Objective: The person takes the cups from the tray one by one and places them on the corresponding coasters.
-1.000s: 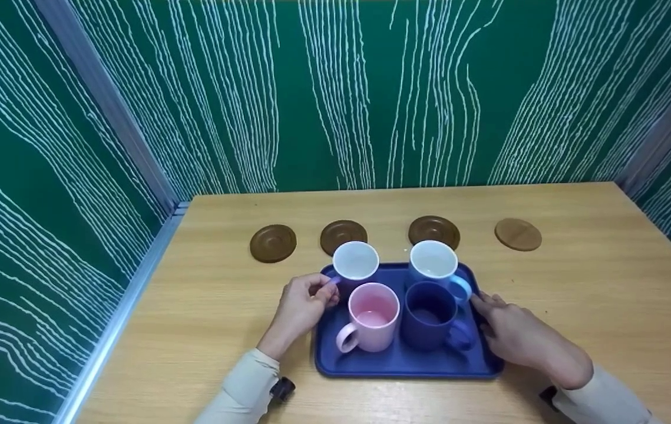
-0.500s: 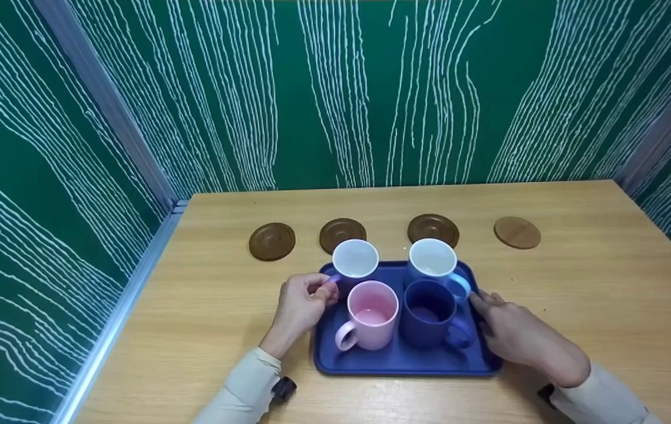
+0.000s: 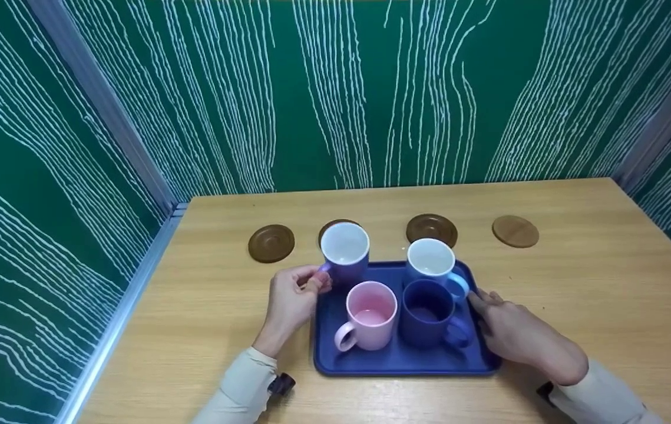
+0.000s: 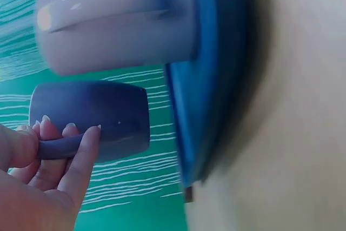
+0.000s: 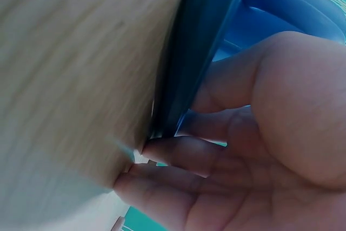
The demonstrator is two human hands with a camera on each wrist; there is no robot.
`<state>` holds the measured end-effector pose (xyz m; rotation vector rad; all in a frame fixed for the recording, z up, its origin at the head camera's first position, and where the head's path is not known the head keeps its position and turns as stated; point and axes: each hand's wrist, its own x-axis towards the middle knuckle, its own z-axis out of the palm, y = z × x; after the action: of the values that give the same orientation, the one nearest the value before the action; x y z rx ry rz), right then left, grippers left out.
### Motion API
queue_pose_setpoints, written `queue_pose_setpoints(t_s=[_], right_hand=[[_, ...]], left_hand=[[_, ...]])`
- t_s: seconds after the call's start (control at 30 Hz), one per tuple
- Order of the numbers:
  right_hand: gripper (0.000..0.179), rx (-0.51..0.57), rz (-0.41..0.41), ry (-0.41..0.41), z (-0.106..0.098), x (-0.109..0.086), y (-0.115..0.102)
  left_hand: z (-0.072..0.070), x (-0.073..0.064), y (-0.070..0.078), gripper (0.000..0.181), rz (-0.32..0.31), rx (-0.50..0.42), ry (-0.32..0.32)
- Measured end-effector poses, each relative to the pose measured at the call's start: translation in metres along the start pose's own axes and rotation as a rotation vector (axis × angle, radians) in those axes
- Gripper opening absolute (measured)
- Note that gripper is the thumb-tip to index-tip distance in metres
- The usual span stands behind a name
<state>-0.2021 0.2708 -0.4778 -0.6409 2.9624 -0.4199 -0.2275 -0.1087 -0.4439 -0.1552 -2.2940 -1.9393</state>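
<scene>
My left hand pinches the handle of a purple mug with a white inside. The left wrist view shows that mug raised off the blue tray, with a gap under its base. On the tray stand a pink mug, a dark blue mug and a light blue mug. My right hand holds the tray's right edge, its thumb over the rim and its other fingertips low along the outside in the right wrist view.
Behind the tray lie brown round coasters: one at the left, one partly hidden behind the purple mug, and another behind the light blue mug. A lighter wooden disc lies at the right. Green patterned walls border the wooden table.
My left hand has lifted the purple mug off the tray, slightly up and to the left, so it covers more of the coaster behind. The right hand and the tray stay in place.
</scene>
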Motion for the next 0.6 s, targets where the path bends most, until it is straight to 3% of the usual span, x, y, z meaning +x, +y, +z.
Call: queue_pose_setpoints(t_s=[0.33, 0.6], right_hand=[[0.058, -0.006, 0.016, -0.033, -0.003, 0.001, 0.001], [0.060, -0.007, 0.018, -0.034, -0.004, 0.002, 0.002]], left_hand=[[-0.027, 0.007, 0.042, 0.013, 0.104, 0.094, 0.171], [-0.047, 0.017, 0.063, 0.013, 0.097, 0.080, 0.276]])
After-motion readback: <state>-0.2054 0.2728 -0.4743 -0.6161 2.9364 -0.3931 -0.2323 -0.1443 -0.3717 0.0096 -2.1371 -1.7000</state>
